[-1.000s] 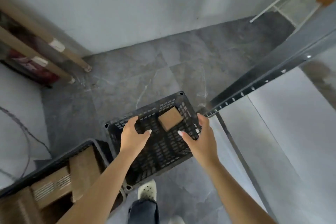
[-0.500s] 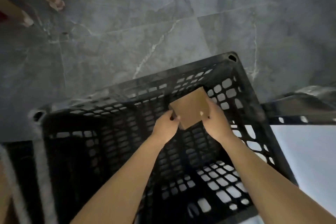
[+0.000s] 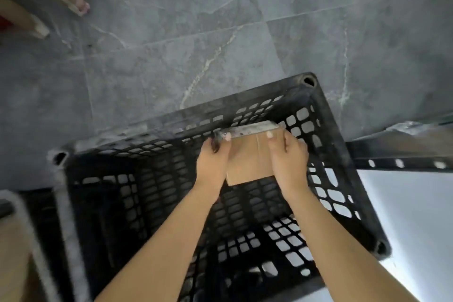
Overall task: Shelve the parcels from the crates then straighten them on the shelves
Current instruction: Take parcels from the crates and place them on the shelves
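Currently, at your upper left, two cardboard tubes (image 3: 73,3) rest with their ends on the grey tiled floor (image 3: 171,56). At the lower left edge, the rim of a second crate (image 3: 28,228) is visible but blurred.

At centre, the black perforated crate (image 3: 297,93) stands on the floor. Your left hand (image 3: 213,162) grips the left side of the brown cardboard parcel (image 3: 250,162), with its fingers curled round the edge and one fingertip on the top edge. The parcel is tilted and sits within the crate opening, near the far wall and toward the far right corner. Whether it clears the crate bottom cannot be determined. Your right hand (image 3: 286,162) grips the right side of the parcel in the same manner.

To the right, a perforated black metal rail (image 3: 402,163) runs just beside the crate, with a white shelf panel (image 3: 411,216) below it.
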Tool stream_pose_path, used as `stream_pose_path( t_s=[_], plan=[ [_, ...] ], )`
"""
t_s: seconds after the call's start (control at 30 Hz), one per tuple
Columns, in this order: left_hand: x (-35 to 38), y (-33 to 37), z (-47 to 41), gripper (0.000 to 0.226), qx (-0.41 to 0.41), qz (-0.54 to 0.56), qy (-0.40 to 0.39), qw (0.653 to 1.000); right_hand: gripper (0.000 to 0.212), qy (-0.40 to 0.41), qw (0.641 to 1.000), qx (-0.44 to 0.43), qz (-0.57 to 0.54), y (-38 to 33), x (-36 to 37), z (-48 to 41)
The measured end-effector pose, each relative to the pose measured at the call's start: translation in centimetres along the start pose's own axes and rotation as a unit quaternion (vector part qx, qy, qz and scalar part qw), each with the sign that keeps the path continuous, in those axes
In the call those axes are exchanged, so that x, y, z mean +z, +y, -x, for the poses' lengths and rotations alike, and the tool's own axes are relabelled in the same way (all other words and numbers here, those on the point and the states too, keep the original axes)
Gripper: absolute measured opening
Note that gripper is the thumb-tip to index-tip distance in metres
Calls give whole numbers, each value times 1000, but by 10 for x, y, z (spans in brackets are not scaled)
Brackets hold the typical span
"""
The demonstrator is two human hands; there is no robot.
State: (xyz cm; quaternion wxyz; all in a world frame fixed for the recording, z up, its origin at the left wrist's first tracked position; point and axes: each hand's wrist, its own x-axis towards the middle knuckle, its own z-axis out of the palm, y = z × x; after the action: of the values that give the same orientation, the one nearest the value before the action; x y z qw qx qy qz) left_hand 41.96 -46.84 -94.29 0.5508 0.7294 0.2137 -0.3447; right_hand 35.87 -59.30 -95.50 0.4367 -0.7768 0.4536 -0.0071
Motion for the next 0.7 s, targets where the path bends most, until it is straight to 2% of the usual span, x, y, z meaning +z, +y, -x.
stream_pose_path(
  t_s=[0.1, 0.23, 0.37, 0.47, 0.53, 0.63, 0.7],
  plan=[
    [-26, 40, 55, 27, 2, 78, -12, 997, 27, 8, 995, 51, -83, -46, -38, 42],
    [-61, 103, 147, 25, 58, 121, -80, 988, 34, 22, 980, 116, -163, -110, -97, 105],
    [-101, 166, 241, 27, 102, 87, -148, 980, 34, 47, 977, 85, -188, -173, -158, 163],
    [-133, 203, 305, 28, 139, 7, -165, 976, 33, 48, 975, 43, -215, -221, -205, 203],
    [-152, 221, 347, 43, 167, -33, -179, 969, 33, 52, 973, 15, -225, -252, -235, 232],
    [-174, 243, 409, 88, 230, -64, -220, 946, 36, 53, 970, -30, -236, -295, -282, 275],
    [-185, 257, 453, 107, 274, -80, -226, 932, 40, 61, 968, -72, -233, -323, -314, 310]
  ],
)
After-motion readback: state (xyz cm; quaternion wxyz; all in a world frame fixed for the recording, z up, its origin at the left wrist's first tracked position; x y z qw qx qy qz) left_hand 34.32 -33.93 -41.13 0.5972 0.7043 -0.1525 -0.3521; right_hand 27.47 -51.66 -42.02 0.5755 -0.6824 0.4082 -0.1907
